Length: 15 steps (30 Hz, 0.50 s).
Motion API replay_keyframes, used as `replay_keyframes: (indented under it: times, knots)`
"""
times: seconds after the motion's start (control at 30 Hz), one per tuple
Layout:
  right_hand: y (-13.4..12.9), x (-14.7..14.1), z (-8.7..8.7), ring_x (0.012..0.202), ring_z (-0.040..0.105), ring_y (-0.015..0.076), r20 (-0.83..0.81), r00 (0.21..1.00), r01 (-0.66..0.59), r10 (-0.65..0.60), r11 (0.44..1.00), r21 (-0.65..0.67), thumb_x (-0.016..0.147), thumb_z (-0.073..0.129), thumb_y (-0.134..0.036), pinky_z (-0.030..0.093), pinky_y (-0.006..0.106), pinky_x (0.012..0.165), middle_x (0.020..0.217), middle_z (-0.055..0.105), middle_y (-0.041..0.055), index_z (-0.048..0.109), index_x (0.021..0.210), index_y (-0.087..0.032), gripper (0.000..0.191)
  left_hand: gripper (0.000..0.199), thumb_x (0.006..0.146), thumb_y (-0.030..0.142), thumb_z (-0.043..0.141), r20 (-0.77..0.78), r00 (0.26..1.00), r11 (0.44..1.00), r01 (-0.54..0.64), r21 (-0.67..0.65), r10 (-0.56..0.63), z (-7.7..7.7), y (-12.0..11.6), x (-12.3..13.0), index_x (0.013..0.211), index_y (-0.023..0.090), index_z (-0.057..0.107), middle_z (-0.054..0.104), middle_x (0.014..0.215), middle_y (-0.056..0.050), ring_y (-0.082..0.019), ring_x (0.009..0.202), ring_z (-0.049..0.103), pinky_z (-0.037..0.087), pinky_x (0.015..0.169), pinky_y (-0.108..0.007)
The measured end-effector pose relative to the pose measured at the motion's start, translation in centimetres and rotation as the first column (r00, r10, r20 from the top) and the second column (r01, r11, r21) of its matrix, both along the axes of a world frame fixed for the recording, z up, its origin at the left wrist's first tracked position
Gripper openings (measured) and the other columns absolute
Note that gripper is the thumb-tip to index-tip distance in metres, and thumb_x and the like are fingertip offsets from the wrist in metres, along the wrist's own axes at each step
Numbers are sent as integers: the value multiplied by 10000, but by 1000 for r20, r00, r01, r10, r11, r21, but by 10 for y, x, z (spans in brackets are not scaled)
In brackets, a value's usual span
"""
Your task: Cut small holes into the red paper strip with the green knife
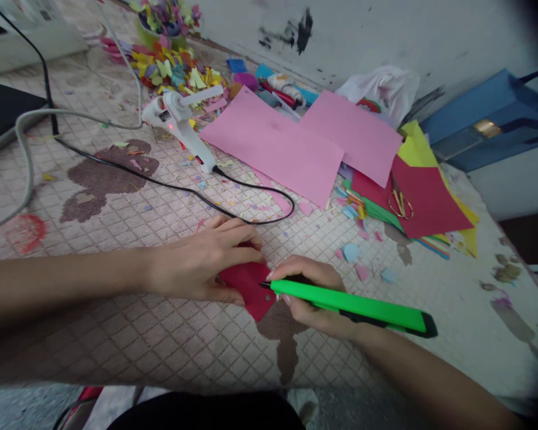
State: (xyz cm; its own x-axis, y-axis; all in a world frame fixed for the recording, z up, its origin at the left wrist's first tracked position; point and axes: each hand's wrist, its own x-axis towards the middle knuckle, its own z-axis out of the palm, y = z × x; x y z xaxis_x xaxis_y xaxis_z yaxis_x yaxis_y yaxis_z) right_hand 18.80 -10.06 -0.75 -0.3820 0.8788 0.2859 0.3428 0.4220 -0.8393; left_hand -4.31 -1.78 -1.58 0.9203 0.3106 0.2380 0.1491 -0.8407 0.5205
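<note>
My left hand is on a small piece of red paper, fingers at its upper edge and thumb along its near side, holding it against the tablecloth. A small round spot, perhaps a hole, shows near the paper's right corner. Closed around a long bright green tool is my right hand. The tool has a black tip and a black rear end; its exact kind is unclear. Its tip is over the red paper, close to my left fingers; whether it touches cannot be told.
A white glue gun stands beyond my hands, its black cable looping close to them. Pink sheets, gold-handled scissors on red paper, and paper scraps lie rightward. Cut paper flowers are at the back.
</note>
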Motion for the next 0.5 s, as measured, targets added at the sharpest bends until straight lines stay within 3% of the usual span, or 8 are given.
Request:
replay_keyframes:
  times: [0.5]
  knots:
    - [1,0,-1,659,671,124,-7,1000,3,-3,1000,0,730,563,-14,533,234,608,798,709,25,695,926,-163,279,376,856,424,712,-10,1000,1000,-6,2,6,1,0,0,1152,219,604,576,1153,-73,-256,1027,516,319,878,-399]
